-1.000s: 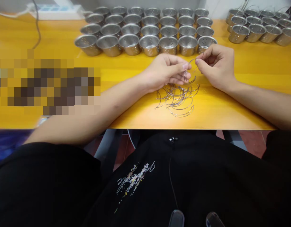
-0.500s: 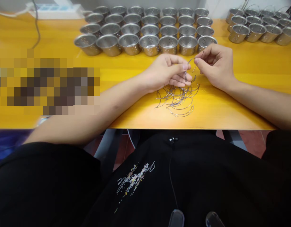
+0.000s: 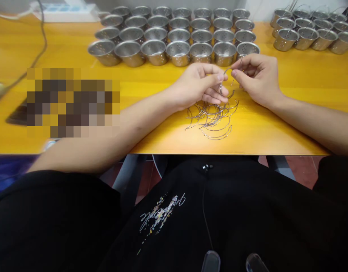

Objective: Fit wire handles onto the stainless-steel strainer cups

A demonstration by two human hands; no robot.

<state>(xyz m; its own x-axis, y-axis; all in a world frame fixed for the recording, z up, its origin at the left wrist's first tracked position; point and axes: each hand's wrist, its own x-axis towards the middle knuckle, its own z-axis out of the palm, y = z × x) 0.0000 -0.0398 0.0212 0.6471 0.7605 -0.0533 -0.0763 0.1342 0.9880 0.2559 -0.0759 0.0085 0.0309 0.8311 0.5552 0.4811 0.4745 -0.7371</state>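
Note:
My left hand [image 3: 204, 84] is closed, thumb against fingers, on thin curved wire handles [image 3: 220, 89] that hang down from its fingertips. My right hand [image 3: 257, 78] sits just to the right, thumb and forefinger pinching a thin curved wire handle [image 3: 227, 70] that arches across to the left fingertips. More wire ends show by the right fingers; how many pieces each hand has cannot be made out. Below the hands, a loose pile of curved wire handles [image 3: 215, 128] lies tangled on the yellow table [image 3: 162, 132].
Rows of perforated metal cups [image 3: 178, 53] stand behind my hands. At the back right are more metal cups [image 3: 285, 40] with wire handles fitted. A power strip [image 3: 68, 13], a dark cable [image 3: 43, 30] and a dark flat object [image 3: 19, 113] beside a pixelated patch are on the left.
Both hands stay almost in place, with the wire between them shifted slightly. On the left, the cable now runs farther down towards the left edge, and more of the dark flat object shows.

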